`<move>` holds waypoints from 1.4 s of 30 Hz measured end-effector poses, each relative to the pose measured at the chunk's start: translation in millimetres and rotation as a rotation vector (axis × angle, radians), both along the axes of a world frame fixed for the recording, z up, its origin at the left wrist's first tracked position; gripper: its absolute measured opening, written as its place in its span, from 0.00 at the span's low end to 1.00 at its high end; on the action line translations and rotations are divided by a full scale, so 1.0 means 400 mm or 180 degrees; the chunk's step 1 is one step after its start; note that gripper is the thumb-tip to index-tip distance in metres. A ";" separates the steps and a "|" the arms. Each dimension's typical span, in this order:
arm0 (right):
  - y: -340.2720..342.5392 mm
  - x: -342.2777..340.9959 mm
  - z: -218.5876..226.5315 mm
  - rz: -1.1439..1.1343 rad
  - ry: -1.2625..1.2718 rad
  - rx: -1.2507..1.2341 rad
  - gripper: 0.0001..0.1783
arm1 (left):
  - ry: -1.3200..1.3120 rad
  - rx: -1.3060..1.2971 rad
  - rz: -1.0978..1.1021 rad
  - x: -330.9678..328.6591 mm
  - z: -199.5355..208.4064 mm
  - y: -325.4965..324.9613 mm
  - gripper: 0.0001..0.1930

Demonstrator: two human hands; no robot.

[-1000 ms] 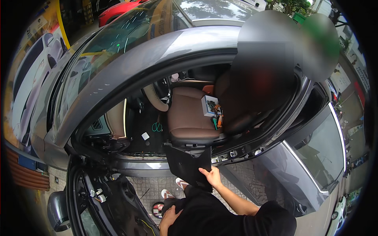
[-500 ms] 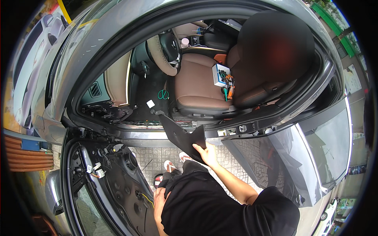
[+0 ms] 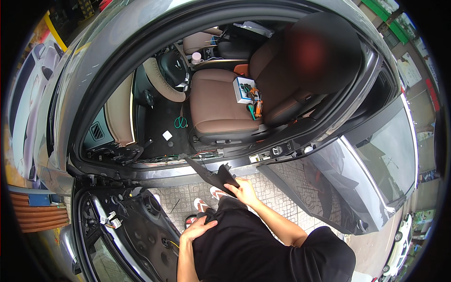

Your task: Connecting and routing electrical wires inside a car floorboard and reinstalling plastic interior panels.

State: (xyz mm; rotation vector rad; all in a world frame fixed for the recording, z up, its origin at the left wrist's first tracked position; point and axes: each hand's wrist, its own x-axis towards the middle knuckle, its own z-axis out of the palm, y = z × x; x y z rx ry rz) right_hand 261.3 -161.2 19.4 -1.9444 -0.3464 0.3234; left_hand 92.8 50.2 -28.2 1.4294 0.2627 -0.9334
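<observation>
A black plastic car trim panel (image 3: 215, 176) hangs beside the open front doorway. My right hand (image 3: 242, 191) is closed on its wide right end, with the thumb on top. The panel's narrow end reaches left to the door sill (image 3: 164, 173); whether it touches is unclear. My left hand (image 3: 201, 229) rests on my dark clothing near the thigh, fingers stretched out and holding nothing. Inside the car, a small white box (image 3: 240, 96) with tools in it sits on the brown seat (image 3: 213, 105), next to orange-handled pliers (image 3: 259, 109).
Left of me stands the open front door (image 3: 141, 230), its inner side stripped, with loose connectors (image 3: 112, 220) hanging. The open rear door (image 3: 324, 188) is to the right. On the footwell floor lie green-handled scissors (image 3: 180, 122) and a white square (image 3: 167, 135).
The panel has come back toward me, its narrow end drawn from the footwell to the sill. My left hand has moved up onto my thigh. The view has shifted slightly.
</observation>
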 end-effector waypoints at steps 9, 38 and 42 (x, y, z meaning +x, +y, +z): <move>-0.058 -0.025 -0.015 -0.0925 0.0793 0.0238 0.11 | -0.0528 0.0822 0.0228 -0.008 0.050 -0.019 0.35; 0.005 0.022 -0.110 -0.1665 0.1389 0.1475 0.21 | -0.6985 -0.0469 0.2203 -0.014 0.692 -0.123 0.09; -0.035 0.020 -0.106 -0.2000 0.1325 0.1620 0.23 | -0.6975 -0.0093 0.2571 -0.014 0.712 -0.158 0.04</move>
